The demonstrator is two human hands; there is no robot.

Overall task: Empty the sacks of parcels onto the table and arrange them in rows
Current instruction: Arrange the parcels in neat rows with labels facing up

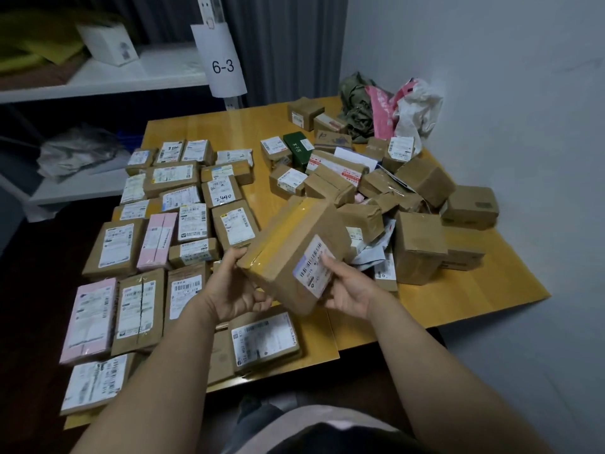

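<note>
- Brown cardboard parcel point(294, 253), one, taped with a yellowish band and bearing one white barcode label. It is held tilted in the air above the table point(458, 296), between the laid-out rows and the loose heap.
- Left hand point(235, 290): curled round the parcel's near-left corner, thumb on top, fingers beneath.
- Right hand point(347, 290): gripping the near-right end, fingertips lying on the label.
- Rows of parcels point(170, 204): left half of the table, lying flat with labels up, edges touching. Roughly twenty; the exact count is unclear where the forearms cover the near ones.
- Two of these are pink: one mid-row point(157, 240), one at the near left point(88, 319).
- Heap of parcels point(386, 198): right half, boxes overlapping and tipped at angles, too jumbled to count. The held parcel hides its near-left part.
- One dark green box point(299, 149) at the heap's far side.
- Three crumpled sacks in the far right corner by the wall: olive point(355, 103), pink point(381, 113), white point(417, 109).
- White shelving to the left, with a paper tag reading "6-3" point(226, 65).
</note>
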